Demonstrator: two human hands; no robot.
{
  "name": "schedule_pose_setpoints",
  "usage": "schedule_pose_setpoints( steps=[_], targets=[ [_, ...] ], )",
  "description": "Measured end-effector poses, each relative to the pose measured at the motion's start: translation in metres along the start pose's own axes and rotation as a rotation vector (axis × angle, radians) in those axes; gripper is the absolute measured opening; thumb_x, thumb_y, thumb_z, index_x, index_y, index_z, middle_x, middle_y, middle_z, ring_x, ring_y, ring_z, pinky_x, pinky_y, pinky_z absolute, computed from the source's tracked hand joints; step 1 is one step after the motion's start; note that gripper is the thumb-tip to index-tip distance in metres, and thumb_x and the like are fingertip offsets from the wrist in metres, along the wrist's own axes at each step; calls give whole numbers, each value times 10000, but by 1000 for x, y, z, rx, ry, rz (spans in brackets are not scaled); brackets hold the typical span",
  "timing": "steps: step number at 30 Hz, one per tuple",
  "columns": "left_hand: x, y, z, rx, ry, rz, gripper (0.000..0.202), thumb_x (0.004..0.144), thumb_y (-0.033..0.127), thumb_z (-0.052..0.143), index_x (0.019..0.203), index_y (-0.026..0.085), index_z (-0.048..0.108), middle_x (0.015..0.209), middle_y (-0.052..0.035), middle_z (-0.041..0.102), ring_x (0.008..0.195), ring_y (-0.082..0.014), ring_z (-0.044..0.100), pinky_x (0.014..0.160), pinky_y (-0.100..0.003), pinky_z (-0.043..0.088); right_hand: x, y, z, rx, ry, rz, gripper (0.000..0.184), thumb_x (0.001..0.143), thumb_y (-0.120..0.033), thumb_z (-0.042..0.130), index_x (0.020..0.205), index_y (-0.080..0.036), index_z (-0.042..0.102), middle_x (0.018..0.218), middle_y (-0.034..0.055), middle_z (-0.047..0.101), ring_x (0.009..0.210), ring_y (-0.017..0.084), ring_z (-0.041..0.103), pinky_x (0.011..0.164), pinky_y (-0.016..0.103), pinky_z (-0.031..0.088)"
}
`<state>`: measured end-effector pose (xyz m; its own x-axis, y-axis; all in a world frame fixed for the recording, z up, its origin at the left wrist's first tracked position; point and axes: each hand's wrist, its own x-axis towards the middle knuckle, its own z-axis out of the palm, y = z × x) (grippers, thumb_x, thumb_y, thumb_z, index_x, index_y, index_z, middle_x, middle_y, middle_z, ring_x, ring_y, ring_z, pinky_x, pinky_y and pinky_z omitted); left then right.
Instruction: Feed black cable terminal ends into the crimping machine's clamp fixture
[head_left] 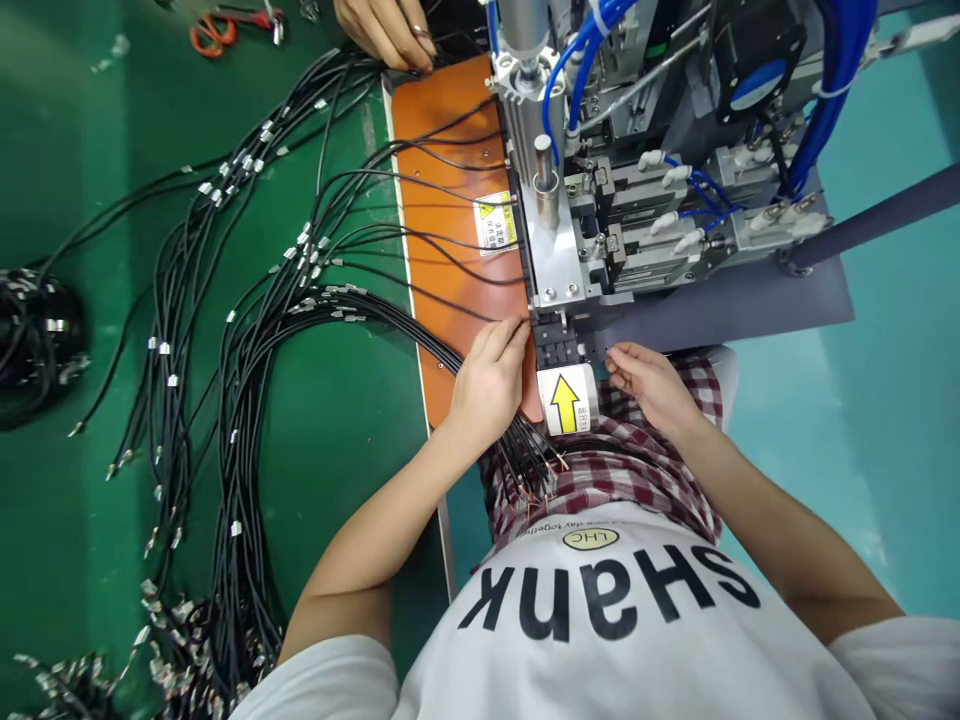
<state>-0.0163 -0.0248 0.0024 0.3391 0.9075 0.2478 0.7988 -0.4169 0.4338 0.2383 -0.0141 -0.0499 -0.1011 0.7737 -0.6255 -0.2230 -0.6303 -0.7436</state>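
Note:
My left hand [489,385] is closed in a pinch on the end of a black cable [450,299] at the near end of the machine's dark feed track [559,345]. Under that wrist runs a thick bundle of black cables [405,322], its stripped ends with thin coloured wires hanging over my lap. On the other side of the track, my right hand [651,388] has thumb and fingers pressed together; whatever is between them is too small to make out. Several more cables lie across the orange board [457,110] with their ends at the track.
A pneumatic machine [551,240] with blue air hoses [832,110] stands ahead. Another person's hand [386,30] is at the board's far end. Cable bundles with metal connectors [240,165] spread over the green table [337,400]. Orange-handled scissors [212,37] lie at the back.

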Motion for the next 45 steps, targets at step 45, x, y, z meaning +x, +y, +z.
schedule_pose_setpoints(
  steps=[45],
  targets=[
    [26, 20, -116, -28, -790, 273, 138, 915, 235, 634, 1038, 185, 672, 995, -85, 692, 970, -248, 641, 901, -381, 464, -45, -43, -2, -47, -47, -85, 209, 843, -395, 775, 847, -211, 675, 793, -10, 581, 647, 97, 469, 599, 240, 380]
  ],
)
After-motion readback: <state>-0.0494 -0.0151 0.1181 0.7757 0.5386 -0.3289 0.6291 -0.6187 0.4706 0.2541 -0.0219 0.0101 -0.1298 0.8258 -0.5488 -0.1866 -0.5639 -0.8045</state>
